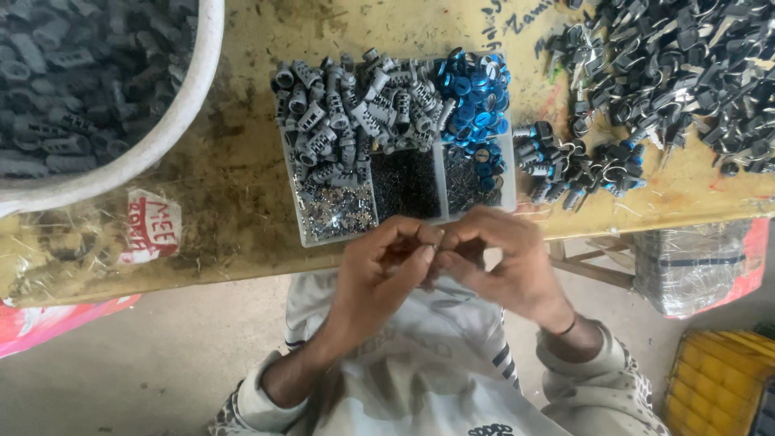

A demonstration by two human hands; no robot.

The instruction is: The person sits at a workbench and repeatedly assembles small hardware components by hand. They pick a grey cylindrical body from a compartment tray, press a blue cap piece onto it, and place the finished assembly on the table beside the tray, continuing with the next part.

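Small part [437, 249], barely visible, sat pinched between both hands' fingertips just below the compartment tray [300, 211], left hand [379, 270] and right hand [500, 262] closed narrow around it, seemingly mid-assembly, needing a careful press-fit next.

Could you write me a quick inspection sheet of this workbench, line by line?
Surface: worn yellow table, scratched and stained.
Job's things: clear divided tray with grey ribbed parts, blue caps and tiny dark pieces; a small part pinched at the fingertips, too small to identify.
Clutter: white tub of grey parts; pile of dark assembled pieces; small group with blue ends.
Grippers: left hand and right hand meet fingertip to fingertip.
Cables: nothing seen.
Surroundings: concrete floor, yellow crate.
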